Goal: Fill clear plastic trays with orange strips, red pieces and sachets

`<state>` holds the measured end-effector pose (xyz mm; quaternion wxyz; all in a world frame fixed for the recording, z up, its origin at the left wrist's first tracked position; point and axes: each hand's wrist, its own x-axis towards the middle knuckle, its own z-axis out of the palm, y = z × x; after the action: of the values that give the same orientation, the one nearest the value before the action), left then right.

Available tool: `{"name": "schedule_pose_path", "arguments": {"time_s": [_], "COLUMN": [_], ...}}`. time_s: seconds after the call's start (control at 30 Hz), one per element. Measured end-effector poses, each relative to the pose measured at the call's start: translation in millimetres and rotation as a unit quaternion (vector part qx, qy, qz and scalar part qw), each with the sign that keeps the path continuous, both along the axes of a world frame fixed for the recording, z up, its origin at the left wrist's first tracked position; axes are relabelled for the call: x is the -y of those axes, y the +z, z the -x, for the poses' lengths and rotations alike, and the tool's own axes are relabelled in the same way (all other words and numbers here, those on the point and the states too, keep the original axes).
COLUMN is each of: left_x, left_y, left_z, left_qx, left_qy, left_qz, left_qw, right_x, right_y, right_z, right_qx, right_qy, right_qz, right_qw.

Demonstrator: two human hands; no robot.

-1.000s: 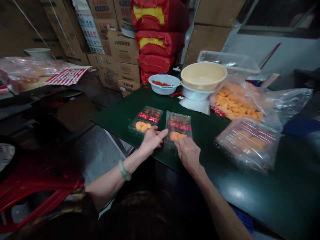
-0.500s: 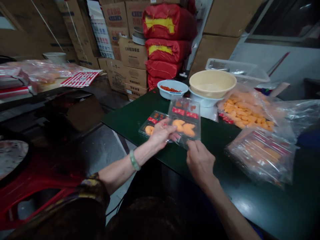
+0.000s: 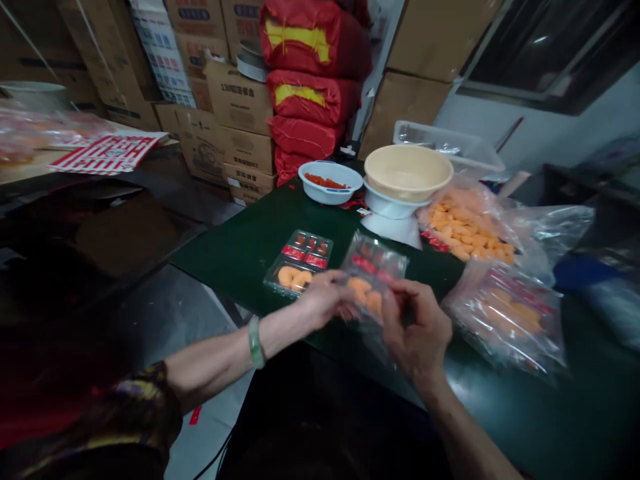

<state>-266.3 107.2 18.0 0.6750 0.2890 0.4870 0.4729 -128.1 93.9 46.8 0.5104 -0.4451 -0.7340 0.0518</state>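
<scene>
Both hands hold a clear plastic snack pack point(image 3: 373, 280) above the near edge of the dark green table point(image 3: 240, 243). The pack holds orange pieces and small red sachets and is tilted toward me. My left hand point(image 3: 325, 303), with a green bangle on its wrist, grips the pack's left side. My right hand point(image 3: 417, 327) curls around its right side with fingers closed. A second filled pack point(image 3: 299, 263) lies flat on the table just left of my hands.
A bag of finished packs point(image 3: 505, 313) lies at the right. Behind it sits an open bag of orange snacks point(image 3: 467, 220). A beige bowl point(image 3: 407, 172) stacked on white bowls and a white bowl of red sachets point(image 3: 330, 181) stand at the back. Cardboard boxes and red sacks point(image 3: 313, 87) rise beyond.
The pack lay flat on the table a second ago. Both hands have lifted it off the table, and now hold it tilted, with the right hand wrapped further around its right side.
</scene>
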Motion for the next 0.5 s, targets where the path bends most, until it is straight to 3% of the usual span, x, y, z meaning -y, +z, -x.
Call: {"name": "schedule_pose_path", "arguments": {"time_s": [0.1,0.17,0.2,0.27,0.33,0.37,0.4,0.43,0.5], "left_x": [8,9,8,0,-14,-22,-29,-36,-47], "left_y": [-25.7,-28.5,-25.2,-13.4,-2.5,0.0,-0.3,-3.4,-16.0], "left_z": [-32,-36,-32,-11,21,39,57,74,100], "left_qx": [-0.087,-0.205,-0.284,-0.458,-0.611,-0.669,-0.706,-0.722,-0.715], "left_qy": [-0.077,-0.137,-0.170,-0.208,-0.163,-0.110,-0.058,-0.018,-0.013], "left_qz": [0.044,0.013,-0.035,-0.167,-0.258,-0.254,-0.229,-0.193,-0.150], "left_qw": [0.992,0.969,0.943,0.848,0.731,0.690,0.668,0.664,0.683], "right_x": [-18,-27,-29,-30,-31,-33,-37,-44,-63], "right_y": [-3.1,-12.8,-19.4,-32.8,-42.4,-45.0,-46.4,-47.0,-47.5], "right_z": [-23,-33,-36,-33,-17,-5,9,25,58], "right_qx": [-0.008,0.011,0.025,0.025,-0.034,-0.083,-0.135,-0.182,-0.239], "right_qy": [-0.028,-0.030,-0.026,-0.006,0.047,0.079,0.100,0.107,0.084], "right_qz": [0.074,0.112,0.123,0.153,0.215,0.263,0.330,0.403,0.529], "right_qw": [0.997,0.993,0.992,0.988,0.975,0.958,0.929,0.891,0.810]}}
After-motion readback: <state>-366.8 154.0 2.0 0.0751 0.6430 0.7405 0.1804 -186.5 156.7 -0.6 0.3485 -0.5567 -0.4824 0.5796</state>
